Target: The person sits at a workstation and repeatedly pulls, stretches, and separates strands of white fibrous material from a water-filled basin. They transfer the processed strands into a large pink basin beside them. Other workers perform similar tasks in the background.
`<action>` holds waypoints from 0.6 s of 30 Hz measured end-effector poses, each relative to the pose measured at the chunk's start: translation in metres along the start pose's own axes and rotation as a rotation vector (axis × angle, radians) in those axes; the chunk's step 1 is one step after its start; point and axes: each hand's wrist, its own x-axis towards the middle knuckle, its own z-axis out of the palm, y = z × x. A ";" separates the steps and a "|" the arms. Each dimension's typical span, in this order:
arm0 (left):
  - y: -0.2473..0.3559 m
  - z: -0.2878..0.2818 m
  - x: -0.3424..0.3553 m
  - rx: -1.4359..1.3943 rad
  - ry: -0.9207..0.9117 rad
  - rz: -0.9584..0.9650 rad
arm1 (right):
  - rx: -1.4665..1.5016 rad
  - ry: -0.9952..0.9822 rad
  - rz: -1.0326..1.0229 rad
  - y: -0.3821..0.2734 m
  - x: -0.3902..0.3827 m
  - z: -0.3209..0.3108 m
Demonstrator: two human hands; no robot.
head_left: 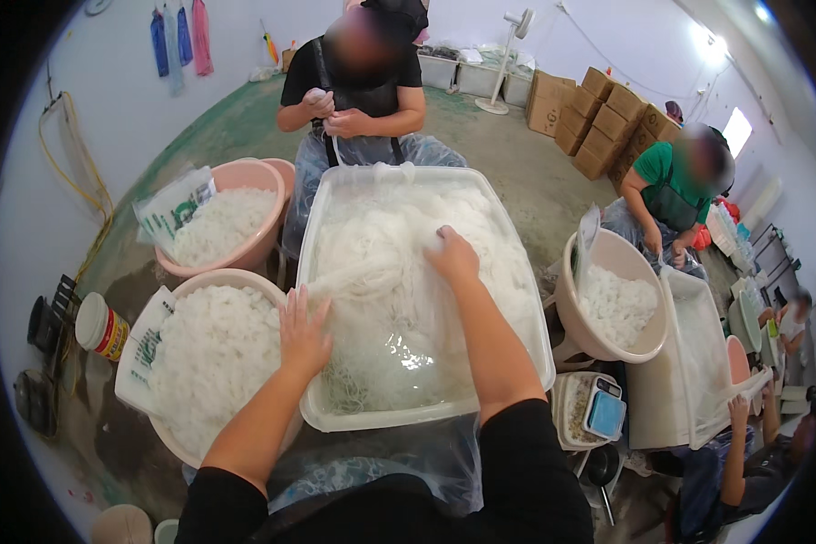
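A white rectangular tub point(539, 372) in front of me holds a mass of soft white noodle-like strands point(372, 254), with thinner translucent strands and liquid toward the near end. My left hand point(304, 335) is at the tub's left edge, fingers spread, next to a thick bundle of strands lying across that side. My right hand point(453, 254) is over the middle right of the mass, its fingers curled into the white strands, fingertips partly hidden.
Pink basins point(263, 245) of white clumps and plastic bags stand left. A cream basin point(571, 295), scale point(603, 412) and second tub point(712, 422) are right. A co-worker point(363, 109) sits opposite, others point(662, 181) work at right. Boxes point(607, 122) line the back.
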 end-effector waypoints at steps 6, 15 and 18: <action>-0.005 -0.005 -0.001 -0.043 0.092 0.182 | 0.239 0.227 -0.465 0.013 -0.087 -0.028; 0.127 -0.067 -0.010 -1.400 -0.055 -0.026 | 0.821 0.033 -0.335 -0.025 -0.177 -0.044; 0.110 -0.086 -0.002 -1.180 -0.160 -0.008 | 0.867 -0.086 -0.381 -0.022 -0.187 -0.039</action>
